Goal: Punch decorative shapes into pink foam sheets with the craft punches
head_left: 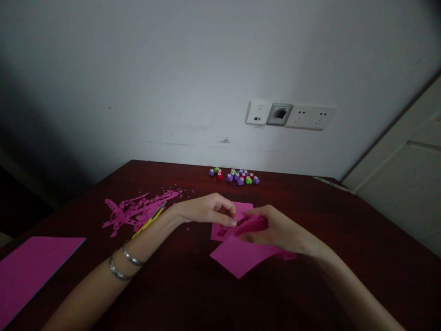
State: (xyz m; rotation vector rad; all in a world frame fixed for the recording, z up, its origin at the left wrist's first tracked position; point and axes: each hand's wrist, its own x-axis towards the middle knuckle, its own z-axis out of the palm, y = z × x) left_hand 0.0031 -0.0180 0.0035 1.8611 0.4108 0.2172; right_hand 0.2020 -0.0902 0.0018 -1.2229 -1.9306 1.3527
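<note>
My right hand (270, 226) curls its thumb and fingers around a curved, deeper pink piece of paper (254, 224), partly hidden by the fingers. To its left, my left hand (215, 211) has thumb and fingertips drawn together; whatever is between them is too small to make out. Under and beyond the hands lies a pink paper sheet (243, 209) with a darker patch on it. Nearer me, another pink sheet (239, 261) lies at an angle below my right hand. Small pink scraps (288, 255) show under the right wrist.
A heap of holed pink strips (126, 214) and tiny bits lies on the left of the dark red table (165, 289), beside a yellow pen-like tool (149, 223). A large pink sheet (31, 271) is at front left. Several small colourful pieces (240, 180) stand near the wall.
</note>
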